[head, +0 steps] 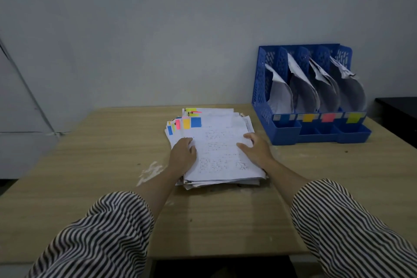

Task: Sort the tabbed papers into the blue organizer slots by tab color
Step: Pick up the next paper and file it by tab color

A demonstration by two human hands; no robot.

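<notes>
A thick, uneven stack of white handwritten papers (pixel 216 149) with coloured sticky tabs is lying on the pale wood-grain desk (pixel 90 165), near its middle and just left of the blue perforated plastic organizer (pixel 311 97) that is standing at the back right. The left hand (pixel 183 156) is being rested on the left edge of the top sheet with its fingers bent over the paper; whether a sheet is being pinched cannot be told. The right hand (pixel 256 148) is being laid on the right side of the stack with its fingers spread and lightly curved, pressing rather than gripping.

The top sheet's blue tab (pixel 195 122) is showing at the far left corner, with an orange-yellow tab (pixel 186 123), a pink tab (pixel 177 124) and further tabs fanned out beside it from the sheets beneath.

The sheets are being judged thin, light and floppy: a single one is likely to sag and curl when lifted, as the papers already standing bowed in the four slots suggest. The stack is loose and ragged at the near edge, so sheets are likely to slide over each other. A hold is probably best taken at a side edge or near corner of the top sheet alone, while the rest is being held down by the other hand. The tabs themselves look weakly stuck and are better not pulled.

The blue label (pixel 283 117) on the organizer's leftmost slot is being taken as the destination for this sheet.
</notes>
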